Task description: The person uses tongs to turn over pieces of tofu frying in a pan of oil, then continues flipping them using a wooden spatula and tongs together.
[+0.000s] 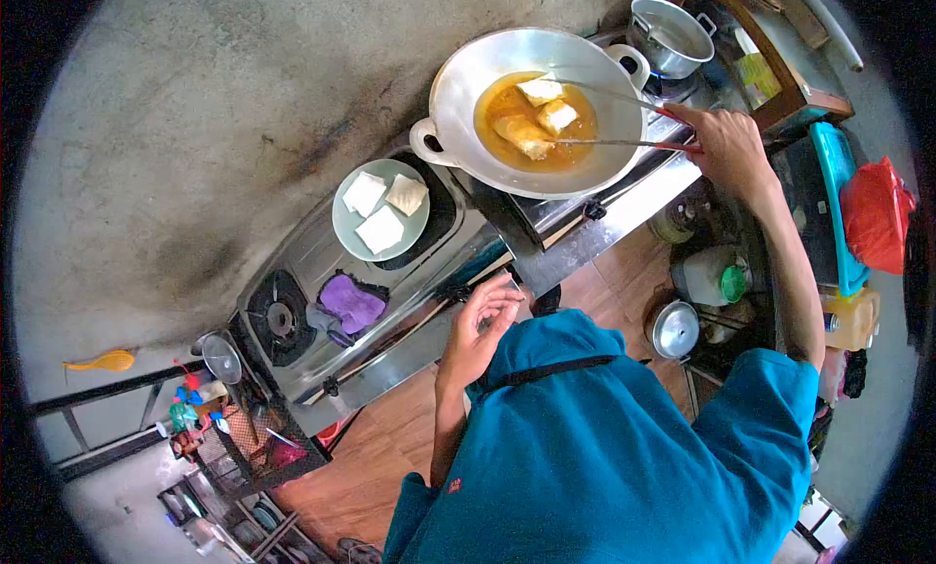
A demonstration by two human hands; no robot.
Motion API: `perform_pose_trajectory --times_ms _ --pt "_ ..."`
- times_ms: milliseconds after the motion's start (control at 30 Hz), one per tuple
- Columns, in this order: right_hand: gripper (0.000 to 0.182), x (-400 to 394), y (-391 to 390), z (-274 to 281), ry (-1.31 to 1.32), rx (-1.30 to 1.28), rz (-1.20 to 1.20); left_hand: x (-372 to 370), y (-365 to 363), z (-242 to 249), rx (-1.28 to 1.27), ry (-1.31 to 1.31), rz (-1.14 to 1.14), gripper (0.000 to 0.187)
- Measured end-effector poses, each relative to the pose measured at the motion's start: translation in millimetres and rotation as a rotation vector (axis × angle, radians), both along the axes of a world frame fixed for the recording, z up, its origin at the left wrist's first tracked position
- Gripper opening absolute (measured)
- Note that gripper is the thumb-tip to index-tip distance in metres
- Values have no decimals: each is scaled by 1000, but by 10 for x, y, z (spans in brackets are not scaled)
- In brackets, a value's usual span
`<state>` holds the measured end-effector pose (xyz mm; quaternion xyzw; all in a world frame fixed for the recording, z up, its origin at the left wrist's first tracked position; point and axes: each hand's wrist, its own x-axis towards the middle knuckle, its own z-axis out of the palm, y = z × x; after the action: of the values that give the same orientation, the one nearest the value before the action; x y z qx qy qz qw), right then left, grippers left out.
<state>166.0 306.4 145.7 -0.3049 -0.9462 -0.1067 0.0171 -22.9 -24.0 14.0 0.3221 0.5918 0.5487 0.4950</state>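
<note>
A large metal wok (453,86) stands on the stove with orange oil (497,101) and several pieces of food in it. My right hand (726,147) is closed round the red ends of a pair of long tongs or chopsticks (624,142), whose metal tips reach into the wok among the pieces. White blocks (380,230) lie on a pale green plate (346,218) left of the wok. My left hand (481,325), fingers apart and slightly curled, hangs by the stove's front edge and holds nothing.
A pot of liquid (673,38) sits on a burner behind the wok's right side. A purple cloth (351,304) lies near the left burner (280,317). Below at right are a lidded pot (675,330), a red bag (876,213) and a wooden cabinet (824,103).
</note>
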Motion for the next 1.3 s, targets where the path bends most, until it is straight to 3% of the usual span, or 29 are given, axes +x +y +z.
perform_pose_trajectory --times_ms 100,233,267,500,633,833,900,967,1100,1233,1300 --pt "54 40 -49 -7 -70 18 -25 -13 -3 -27 5 6 -10 48" --pt "44 15 -74 -99 -102 79 28 -28 -4 -64 37 16 -33 48" --pt "52 -39 -122 -98 -140 21 -58 -33 -2 -58 37 24 -38 48" --pt "43 -267 -236 -227 -108 20 36 -28 -45 -48 43 42 -40 45" --pt "52 -331 -287 -215 -43 -43 50 -31 -88 -48 39 53 -23 44" --pt "50 -284 -184 25 -19 -128 77 -26 -134 -20 40 48 1 46" --pt "47 -291 -146 104 1 -241 7 -30 -148 -50 50 48 5 46" --pt "43 -245 79 94 70 -535 -4 -26 -152 -64 48 47 7 46" --pt "47 -180 383 11 39 -610 -51 -28 -150 -58 46 43 1 46" --pt "42 -286 577 -30 2 -883 -99 -30 -132 -36 44 42 -2 46" --pt "39 -336 633 -55 -52 -842 -125 -22 -124 -20 33 35 2 46"
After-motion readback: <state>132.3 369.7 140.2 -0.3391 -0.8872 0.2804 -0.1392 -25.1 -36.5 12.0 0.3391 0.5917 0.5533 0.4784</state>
